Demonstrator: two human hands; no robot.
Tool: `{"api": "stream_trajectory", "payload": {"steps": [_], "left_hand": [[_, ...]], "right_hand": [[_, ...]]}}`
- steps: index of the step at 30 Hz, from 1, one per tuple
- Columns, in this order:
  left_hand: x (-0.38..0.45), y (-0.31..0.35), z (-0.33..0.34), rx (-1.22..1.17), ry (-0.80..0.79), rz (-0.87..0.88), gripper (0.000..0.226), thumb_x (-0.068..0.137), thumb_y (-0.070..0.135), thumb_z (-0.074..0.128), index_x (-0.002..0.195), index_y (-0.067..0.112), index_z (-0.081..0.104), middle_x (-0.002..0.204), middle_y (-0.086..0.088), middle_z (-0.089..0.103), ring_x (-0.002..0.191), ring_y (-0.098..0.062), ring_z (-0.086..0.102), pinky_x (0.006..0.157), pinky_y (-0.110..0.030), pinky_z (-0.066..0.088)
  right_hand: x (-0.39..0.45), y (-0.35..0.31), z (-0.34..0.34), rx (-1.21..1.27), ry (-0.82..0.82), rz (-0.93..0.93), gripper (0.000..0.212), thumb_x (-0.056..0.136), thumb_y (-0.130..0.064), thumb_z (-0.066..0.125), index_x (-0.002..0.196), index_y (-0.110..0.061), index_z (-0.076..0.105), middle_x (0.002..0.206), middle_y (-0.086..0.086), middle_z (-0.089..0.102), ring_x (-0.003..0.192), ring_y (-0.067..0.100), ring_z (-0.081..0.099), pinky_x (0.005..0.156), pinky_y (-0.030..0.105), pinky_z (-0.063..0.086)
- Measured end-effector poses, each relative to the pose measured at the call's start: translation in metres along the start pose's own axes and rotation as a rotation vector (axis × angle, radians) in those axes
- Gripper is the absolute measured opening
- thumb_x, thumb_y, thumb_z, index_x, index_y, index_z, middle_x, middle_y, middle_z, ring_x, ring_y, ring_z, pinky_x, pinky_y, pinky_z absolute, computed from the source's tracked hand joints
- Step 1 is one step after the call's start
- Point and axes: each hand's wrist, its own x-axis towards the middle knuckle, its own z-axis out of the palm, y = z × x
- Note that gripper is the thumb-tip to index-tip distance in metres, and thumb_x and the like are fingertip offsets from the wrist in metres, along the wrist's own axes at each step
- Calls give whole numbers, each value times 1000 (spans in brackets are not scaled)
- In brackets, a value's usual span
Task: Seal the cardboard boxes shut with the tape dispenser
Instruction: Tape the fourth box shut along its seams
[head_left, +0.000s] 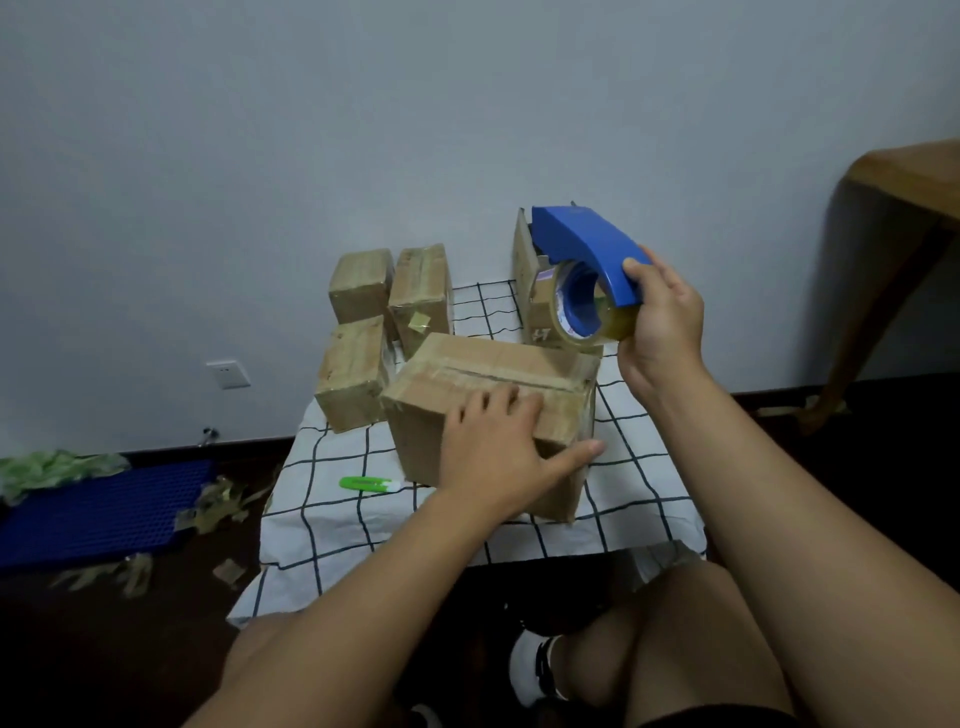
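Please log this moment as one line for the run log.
left hand: flat on large brown cardboard box | right hand: holds blue tape dispenser raised above box | seam: not being taped

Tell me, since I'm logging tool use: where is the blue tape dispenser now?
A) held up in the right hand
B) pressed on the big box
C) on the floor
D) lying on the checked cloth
A: the right hand grips the tape dispenser in the air, above the big box.

pale grey wall (363, 130) with a white socket (227, 374), dark floor (130, 649), wooden table (904, 218) at right.
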Motion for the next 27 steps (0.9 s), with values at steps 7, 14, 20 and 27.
{"api": "stream_trajectory", "payload": {"steps": [7, 14, 20, 27], "left_hand": [[7, -9, 11, 32, -11, 148, 46, 92, 54, 43, 120, 19, 54, 132, -3, 51, 123, -26, 44, 101, -40, 31], [15, -89, -8, 8, -174, 202, 58, 99, 28, 46, 153, 21, 27, 160, 4, 24, 144, -19, 25, 115, -37, 25], [13, -113, -6, -170, -230, 125, 59, 99, 30, 51, 153, 28, 26, 162, 6, 19, 149, -17, 12, 119, -37, 19], [18, -104, 5, -217, -22, 122, 45, 99, 21, 55, 144, 21, 48, 153, 0, 40, 145, -26, 27, 112, -44, 34]], "right_hand": [[-2, 5, -9, -4, 1, 18, 27, 92, -4, 63, 119, -8, 65, 102, 6, 74, 85, 12, 72, 73, 23, 55], [-7, 12, -9, -48, -31, 67, 22, 92, -6, 64, 113, -13, 69, 106, 7, 73, 91, 16, 71, 78, 26, 56], [-17, 26, -1, -103, -97, 108, 37, 94, -6, 62, 131, -4, 61, 124, 17, 66, 104, 24, 66, 83, 30, 56], [-24, 34, 12, -110, -189, 133, 28, 95, -4, 60, 122, -8, 66, 106, 7, 72, 91, 16, 69, 80, 28, 57]]}}
